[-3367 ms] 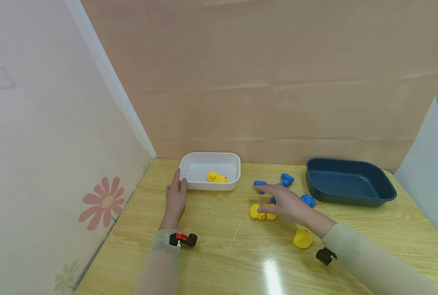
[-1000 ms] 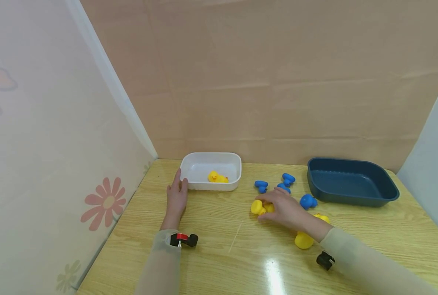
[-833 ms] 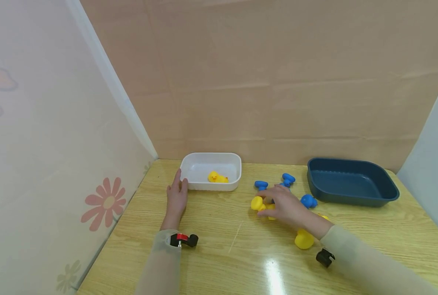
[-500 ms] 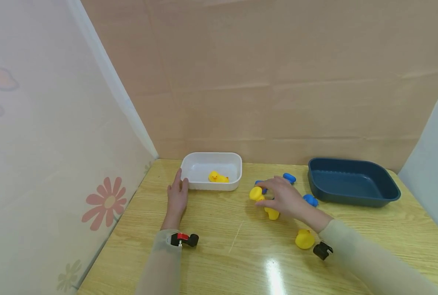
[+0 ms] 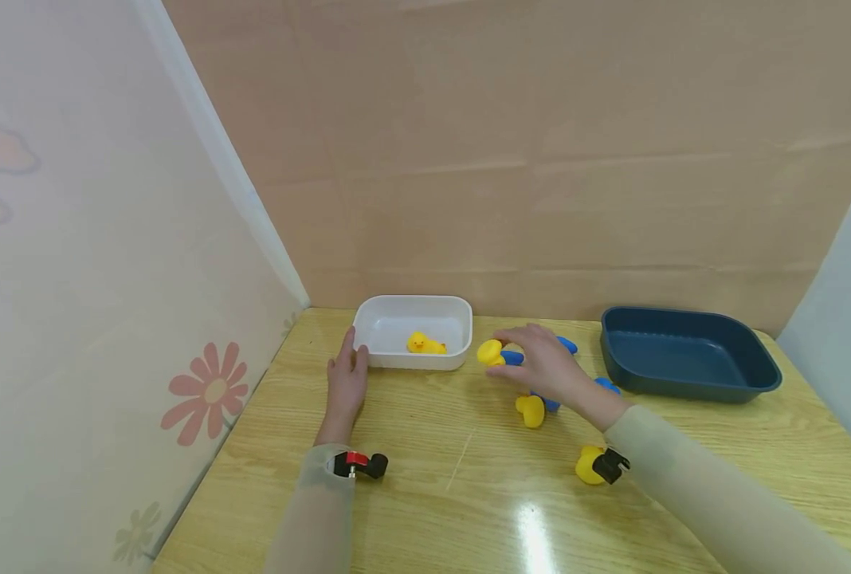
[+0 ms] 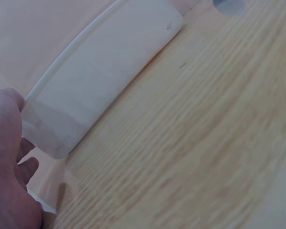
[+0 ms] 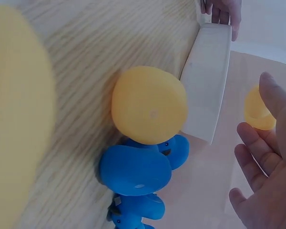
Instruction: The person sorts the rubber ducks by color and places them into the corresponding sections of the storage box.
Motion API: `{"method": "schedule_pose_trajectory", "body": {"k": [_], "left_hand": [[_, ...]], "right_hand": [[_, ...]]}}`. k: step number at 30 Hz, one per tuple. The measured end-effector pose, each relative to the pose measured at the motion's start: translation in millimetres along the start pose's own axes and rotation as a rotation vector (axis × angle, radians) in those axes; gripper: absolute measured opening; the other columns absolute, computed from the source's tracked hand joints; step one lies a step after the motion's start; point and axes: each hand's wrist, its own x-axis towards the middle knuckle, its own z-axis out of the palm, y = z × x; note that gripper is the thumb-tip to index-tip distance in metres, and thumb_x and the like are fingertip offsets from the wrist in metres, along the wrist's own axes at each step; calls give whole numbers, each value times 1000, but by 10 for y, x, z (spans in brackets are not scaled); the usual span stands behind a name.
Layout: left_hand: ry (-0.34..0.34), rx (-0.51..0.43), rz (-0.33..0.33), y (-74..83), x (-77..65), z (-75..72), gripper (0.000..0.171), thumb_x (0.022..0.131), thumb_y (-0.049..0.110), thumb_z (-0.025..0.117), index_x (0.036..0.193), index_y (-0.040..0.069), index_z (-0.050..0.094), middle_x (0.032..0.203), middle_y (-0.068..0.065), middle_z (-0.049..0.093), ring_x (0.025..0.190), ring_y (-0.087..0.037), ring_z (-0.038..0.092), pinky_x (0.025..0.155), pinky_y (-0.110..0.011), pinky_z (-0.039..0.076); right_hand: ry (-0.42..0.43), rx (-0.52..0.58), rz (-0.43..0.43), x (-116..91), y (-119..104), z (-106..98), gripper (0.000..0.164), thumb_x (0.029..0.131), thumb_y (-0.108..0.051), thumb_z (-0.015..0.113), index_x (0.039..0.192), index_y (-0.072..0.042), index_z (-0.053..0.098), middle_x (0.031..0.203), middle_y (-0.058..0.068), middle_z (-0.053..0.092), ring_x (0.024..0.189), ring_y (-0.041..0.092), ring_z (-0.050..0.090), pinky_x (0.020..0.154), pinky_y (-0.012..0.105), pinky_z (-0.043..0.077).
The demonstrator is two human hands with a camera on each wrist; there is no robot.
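Observation:
My right hand (image 5: pixel 543 367) pinches a yellow rubber duck (image 5: pixel 490 352) between thumb and fingertips, raised above the table right of the white bin (image 5: pixel 414 362). In the right wrist view the held duck (image 7: pixel 253 110) is partly hidden by the thumb. My left hand (image 5: pixel 347 383) rests at the bin's near left corner, fingers along its outside; the left wrist view shows the thumb (image 6: pixel 9 101) at the rim. Inside the bin lies one yellow duck (image 5: pixel 427 344). Below my right hand sits another yellow duck (image 5: pixel 531 411), and one more (image 5: pixel 587 465) is beside the right wrist.
Several blue rubber ducks (image 5: pixel 512 358) lie around and behind my right hand, partly covered by it; two blue ducks (image 7: pixel 136 169) show close together in the right wrist view. A dark blue bin (image 5: pixel 684 388) stands at the back right. A papered wall (image 5: pixel 425 199) rises behind.
My right hand has gripped a yellow duck from the pair on the table, lifted it and carried it up and slightly left towards the white bin. The left hand has stayed at the corner.

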Motion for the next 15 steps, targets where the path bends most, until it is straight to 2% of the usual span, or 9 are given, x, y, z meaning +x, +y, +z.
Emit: {"method": "schedule_pose_trajectory", "body": {"k": [9,15], "left_hand": [[4,2,17,13,-7,-2,65,120,44,40,178,18,24,177,-11,35,165,-35,29,135,-55,-7],[4,-1,18,6,-14,8,65,120,44,40,178,18,24,177,-11,36,165,-34,30,135,-55,-7]], "right_hand": [[48,1,-16,201,-42,25,60,92,-38,93,138,-5,75,126,9,78,122,39,66,114,63,45],[46,7,26,330,-56,61,62,93,-41,91,141,-6,74,129,11,77,122,41,65,110,61,48]]}}
